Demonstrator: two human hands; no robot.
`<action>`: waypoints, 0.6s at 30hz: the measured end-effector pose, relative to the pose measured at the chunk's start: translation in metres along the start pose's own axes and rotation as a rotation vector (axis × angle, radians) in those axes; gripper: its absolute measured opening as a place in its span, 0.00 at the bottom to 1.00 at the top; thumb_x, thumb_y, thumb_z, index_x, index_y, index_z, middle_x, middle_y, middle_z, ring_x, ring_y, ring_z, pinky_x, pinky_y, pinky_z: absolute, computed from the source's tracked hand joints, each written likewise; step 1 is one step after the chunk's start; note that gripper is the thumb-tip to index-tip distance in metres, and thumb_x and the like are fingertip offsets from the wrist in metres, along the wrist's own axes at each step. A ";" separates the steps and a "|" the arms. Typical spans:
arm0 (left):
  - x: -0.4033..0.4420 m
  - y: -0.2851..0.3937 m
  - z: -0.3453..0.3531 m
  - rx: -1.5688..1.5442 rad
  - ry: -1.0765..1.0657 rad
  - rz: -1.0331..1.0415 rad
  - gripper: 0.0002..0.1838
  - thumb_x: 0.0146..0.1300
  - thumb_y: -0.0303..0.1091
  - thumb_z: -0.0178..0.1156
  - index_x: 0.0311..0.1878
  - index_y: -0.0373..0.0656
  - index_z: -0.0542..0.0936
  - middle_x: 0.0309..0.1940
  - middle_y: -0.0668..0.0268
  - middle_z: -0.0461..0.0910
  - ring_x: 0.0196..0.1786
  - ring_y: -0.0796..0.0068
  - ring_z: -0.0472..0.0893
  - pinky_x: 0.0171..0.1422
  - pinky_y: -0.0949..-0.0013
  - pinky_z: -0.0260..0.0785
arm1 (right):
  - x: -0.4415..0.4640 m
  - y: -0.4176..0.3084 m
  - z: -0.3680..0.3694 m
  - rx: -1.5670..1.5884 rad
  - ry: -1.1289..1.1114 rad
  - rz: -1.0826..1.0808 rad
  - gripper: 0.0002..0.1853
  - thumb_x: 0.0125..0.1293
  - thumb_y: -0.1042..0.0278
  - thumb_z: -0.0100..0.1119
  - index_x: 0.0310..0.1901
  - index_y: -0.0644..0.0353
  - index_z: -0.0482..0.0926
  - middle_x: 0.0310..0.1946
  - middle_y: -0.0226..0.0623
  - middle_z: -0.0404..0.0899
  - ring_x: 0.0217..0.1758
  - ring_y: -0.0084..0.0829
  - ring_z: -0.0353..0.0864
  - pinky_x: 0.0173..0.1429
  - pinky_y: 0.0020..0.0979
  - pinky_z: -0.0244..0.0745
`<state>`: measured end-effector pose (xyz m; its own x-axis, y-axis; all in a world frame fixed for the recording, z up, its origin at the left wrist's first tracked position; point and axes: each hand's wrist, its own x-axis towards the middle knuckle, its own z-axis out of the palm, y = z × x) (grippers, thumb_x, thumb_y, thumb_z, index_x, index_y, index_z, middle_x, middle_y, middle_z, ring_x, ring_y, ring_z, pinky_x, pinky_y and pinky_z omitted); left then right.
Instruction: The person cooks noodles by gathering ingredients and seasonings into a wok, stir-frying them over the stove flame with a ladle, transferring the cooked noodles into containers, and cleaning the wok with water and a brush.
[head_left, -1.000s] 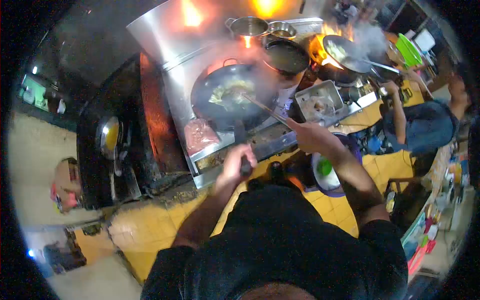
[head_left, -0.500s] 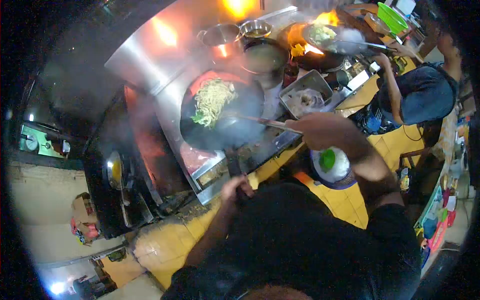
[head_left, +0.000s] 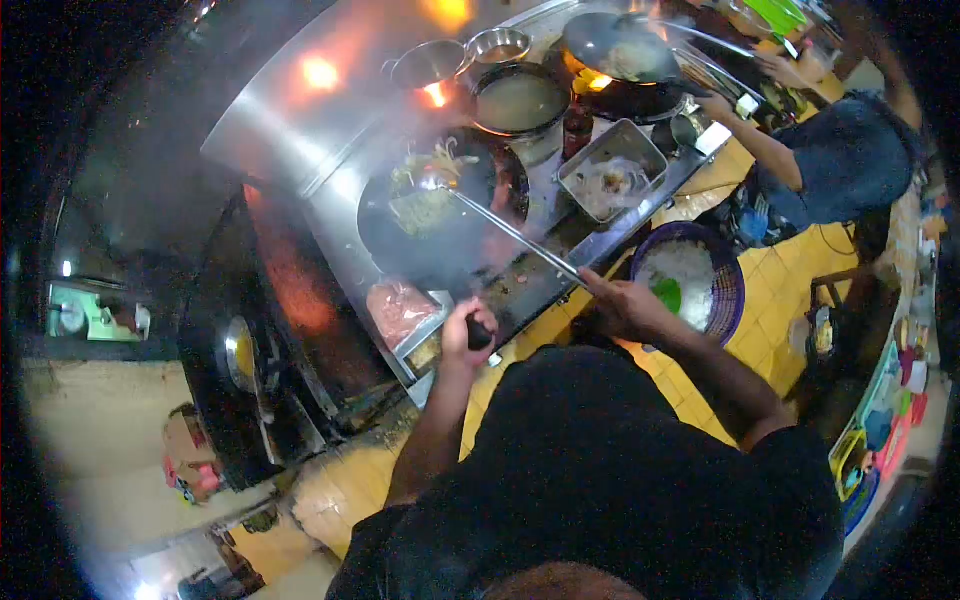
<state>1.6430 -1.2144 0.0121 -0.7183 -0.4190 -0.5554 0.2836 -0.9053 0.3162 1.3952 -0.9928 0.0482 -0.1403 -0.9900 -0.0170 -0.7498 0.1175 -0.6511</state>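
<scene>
My left hand (head_left: 462, 335) is closed around the dark handle (head_left: 479, 330) of a black wok (head_left: 475, 235) at the front of the stove. In the wok lie noodles (head_left: 425, 210), partly veiled by steam. My right hand (head_left: 625, 305) grips the long metal handle of a ladle (head_left: 520, 237). The ladle's head reaches into the wok and touches the noodles near their far side. Beside the wok, close to my left hand, is a bag of pinkish food (head_left: 402, 312).
A metal tray (head_left: 613, 170), a pot of liquid (head_left: 520, 103) and a steel bowl (head_left: 498, 46) stand nearby. Below my right hand, a purple basket (head_left: 735, 290) holds white contents. At right, a co-worker (head_left: 835, 160) handles another wok (head_left: 590, 40) over flames.
The noodles have dropped from a raised clump above the wok into it. The ladle has moved up and left into them. The wok looks more level. The co-worker's wok has tilted.
</scene>
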 end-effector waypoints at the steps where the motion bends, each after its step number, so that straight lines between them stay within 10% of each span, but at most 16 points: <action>1: 0.021 0.007 -0.017 -0.036 0.009 -0.022 0.05 0.62 0.29 0.57 0.39 0.43 0.72 0.25 0.70 0.72 0.24 0.79 0.71 0.30 0.73 0.67 | -0.003 -0.005 0.016 -0.003 0.018 0.016 0.40 0.63 0.69 0.51 0.74 0.31 0.47 0.30 0.47 0.78 0.31 0.46 0.80 0.34 0.46 0.74; 8: 0.026 0.023 -0.024 0.227 0.119 -0.001 0.08 0.63 0.36 0.61 0.41 0.45 0.74 0.28 0.70 0.73 0.30 0.79 0.73 0.34 0.73 0.69 | 0.019 -0.065 0.063 0.187 -0.197 0.303 0.29 0.70 0.56 0.46 0.71 0.38 0.53 0.29 0.48 0.79 0.31 0.50 0.81 0.35 0.46 0.77; 13: -0.008 -0.037 -0.062 0.339 0.033 -0.256 0.16 0.67 0.48 0.57 0.49 0.48 0.78 0.38 0.67 0.80 0.34 0.73 0.79 0.39 0.63 0.73 | -0.082 -0.087 0.038 0.436 0.122 0.073 0.23 0.65 0.68 0.54 0.62 0.53 0.67 0.29 0.43 0.78 0.30 0.41 0.79 0.32 0.41 0.74; 15: 0.043 -0.058 -0.156 0.694 0.014 -0.713 0.19 0.67 0.48 0.57 0.52 0.44 0.77 0.41 0.65 0.81 0.33 0.74 0.78 0.39 0.64 0.73 | -0.161 -0.076 0.027 0.448 0.230 0.053 0.21 0.66 0.67 0.54 0.60 0.56 0.68 0.30 0.41 0.78 0.30 0.38 0.78 0.32 0.39 0.74; 18: 0.036 -0.133 -0.166 1.240 -0.348 -0.290 0.20 0.67 0.49 0.57 0.49 0.41 0.79 0.39 0.65 0.80 0.34 0.76 0.77 0.40 0.68 0.71 | -0.280 -0.103 -0.023 0.594 0.070 0.242 0.21 0.66 0.66 0.55 0.59 0.61 0.68 0.30 0.38 0.77 0.27 0.31 0.76 0.28 0.33 0.72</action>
<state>1.6853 -1.1210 -0.1774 -0.8313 -0.0137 -0.5557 -0.5400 -0.2172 0.8132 1.4963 -0.7260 0.1374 -0.3176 -0.9312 -0.1790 -0.2088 0.2529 -0.9447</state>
